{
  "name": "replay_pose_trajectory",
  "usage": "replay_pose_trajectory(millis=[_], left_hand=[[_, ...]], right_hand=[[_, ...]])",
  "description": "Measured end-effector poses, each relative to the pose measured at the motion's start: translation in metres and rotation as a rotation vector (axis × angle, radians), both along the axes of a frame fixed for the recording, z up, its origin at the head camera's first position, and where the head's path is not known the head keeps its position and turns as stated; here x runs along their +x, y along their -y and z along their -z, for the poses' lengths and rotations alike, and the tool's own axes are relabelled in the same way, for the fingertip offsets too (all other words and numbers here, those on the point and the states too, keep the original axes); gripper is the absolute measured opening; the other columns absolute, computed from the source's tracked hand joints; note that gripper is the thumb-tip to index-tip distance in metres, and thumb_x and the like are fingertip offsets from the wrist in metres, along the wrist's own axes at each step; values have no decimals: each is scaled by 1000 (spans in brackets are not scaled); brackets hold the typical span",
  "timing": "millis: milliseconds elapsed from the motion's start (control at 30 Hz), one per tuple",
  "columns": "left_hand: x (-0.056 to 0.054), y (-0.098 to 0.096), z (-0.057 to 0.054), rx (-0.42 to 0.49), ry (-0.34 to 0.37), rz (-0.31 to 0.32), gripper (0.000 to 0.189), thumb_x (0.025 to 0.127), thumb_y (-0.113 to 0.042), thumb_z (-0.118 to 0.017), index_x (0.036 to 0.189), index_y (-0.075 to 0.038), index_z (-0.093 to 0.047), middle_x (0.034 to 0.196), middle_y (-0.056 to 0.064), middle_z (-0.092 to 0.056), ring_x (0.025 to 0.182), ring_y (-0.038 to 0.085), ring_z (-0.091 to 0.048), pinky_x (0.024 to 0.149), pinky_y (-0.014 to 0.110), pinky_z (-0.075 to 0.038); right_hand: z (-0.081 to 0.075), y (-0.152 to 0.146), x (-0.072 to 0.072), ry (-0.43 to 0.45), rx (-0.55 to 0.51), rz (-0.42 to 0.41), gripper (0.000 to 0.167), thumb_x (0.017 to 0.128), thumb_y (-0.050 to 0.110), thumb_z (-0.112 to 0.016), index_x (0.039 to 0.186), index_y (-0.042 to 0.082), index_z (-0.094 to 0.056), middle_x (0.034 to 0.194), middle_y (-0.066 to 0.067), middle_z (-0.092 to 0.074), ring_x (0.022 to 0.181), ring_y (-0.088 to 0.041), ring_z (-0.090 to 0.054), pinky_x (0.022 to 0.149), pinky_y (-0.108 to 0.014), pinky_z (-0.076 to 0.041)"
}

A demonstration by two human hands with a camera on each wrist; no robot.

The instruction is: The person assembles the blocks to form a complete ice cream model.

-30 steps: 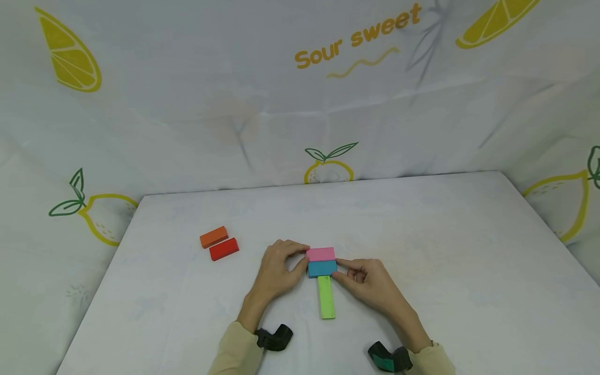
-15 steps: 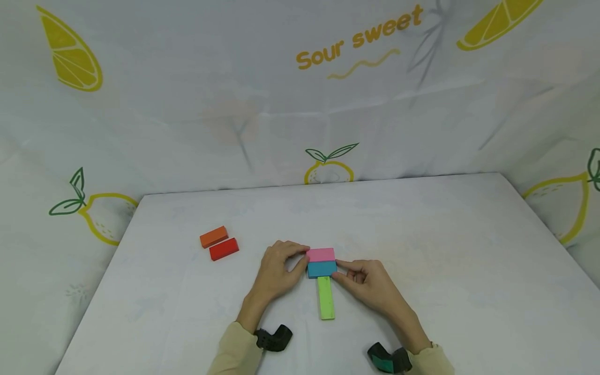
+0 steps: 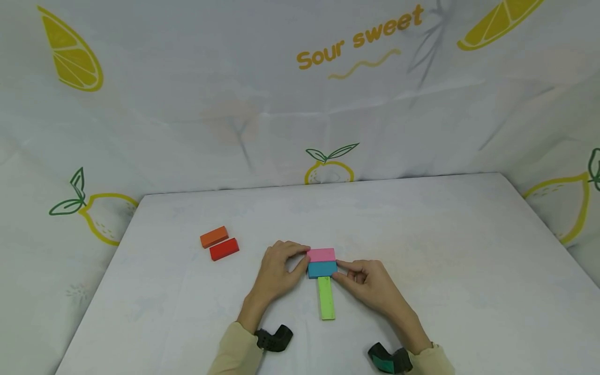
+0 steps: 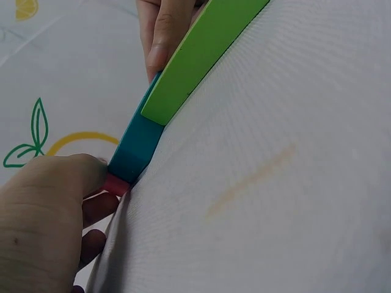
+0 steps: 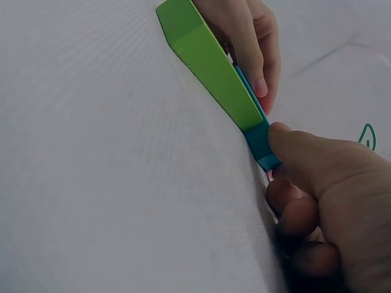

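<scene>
A pink block (image 3: pixel 321 254) and a blue block (image 3: pixel 322 269) lie flat, long sides touching, on the white table. From the near side of the blue block a green block (image 3: pixel 326 298) extends toward the person, forming a T-like shape. My left hand (image 3: pixel 277 268) pinches the left end of the pink block between thumb and index finger. At the blue block's right end, my right hand (image 3: pixel 370 281) holds it with thumb and index finger. The left wrist view has the left thumb (image 4: pixel 85 171) by the pink block's end; the right wrist view has the right thumb (image 5: pixel 293 143) against the blue block.
To the left on the table (image 3: pixel 422 224) lie an orange block (image 3: pixel 214 237) and a red block (image 3: pixel 224 249), side by side and slanted. A white cloth (image 3: pixel 197 104) printed with lemons hangs behind the table's far edge. Black straps with cameras sit on both wrists.
</scene>
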State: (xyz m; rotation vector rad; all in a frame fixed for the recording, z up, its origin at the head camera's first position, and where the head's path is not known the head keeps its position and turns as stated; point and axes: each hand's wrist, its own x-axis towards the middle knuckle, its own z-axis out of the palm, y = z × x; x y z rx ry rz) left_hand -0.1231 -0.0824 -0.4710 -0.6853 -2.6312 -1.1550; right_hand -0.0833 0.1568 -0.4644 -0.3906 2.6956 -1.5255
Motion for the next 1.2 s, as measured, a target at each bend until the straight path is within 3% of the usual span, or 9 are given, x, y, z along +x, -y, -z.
replay_pose_trajectory(millis=[467, 633, 767, 967, 1200], left_hand=[[1, 1, 0, -2, 17, -25, 23, 92, -20, -73, 114, -16, -78, 110, -3, -78, 99, 15, -65, 85, 35, -47], [1, 2, -1, -8, 20, -30, 23, 92, -21, -73, 114, -17, -78, 110, -3, -78, 98, 14, -64, 84, 33, -46], [0, 3, 0, -2, 17, -31, 22, 92, -21, -73, 113, -17, -78, 109, -3, -78, 97, 14, -64, 83, 33, -46], [-1, 1, 2, -5, 17, -10, 22, 92, -21, -73, 114, -16, -78, 109, -3, -78, 97, 14, -64, 85, 33, -48], [-1, 1, 1, -6, 17, -12, 23, 92, -21, -73, 114, -17, -78, 109, -2, -78, 97, 14, -64, 84, 33, -47]], right_hand=[[0, 2, -1, 23, -8, 6, 36, 89, 18, -79, 119, 0, -75, 63, 8, -57, 48, 3, -41, 45, -17, -32], [-3, 0, -5, 57, -41, 23, 41, 94, 19, -74, 131, 3, -64, 70, 1, -59, 41, 0, -44, 40, -19, -36], [-6, 1, -14, 100, -63, 2, 35, 99, 19, -67, 130, 8, -56, 69, -2, -57, 35, -7, -49, 38, -24, -41], [-7, 2, -26, 163, -35, -18, 34, 100, 24, -66, 129, 8, -63, 68, -3, -57, 37, -11, -52, 39, -23, -40], [-7, 3, -27, 185, -41, 0, 38, 96, 26, -71, 129, 8, -66, 68, -4, -56, 38, -12, -53, 40, -24, -40]])
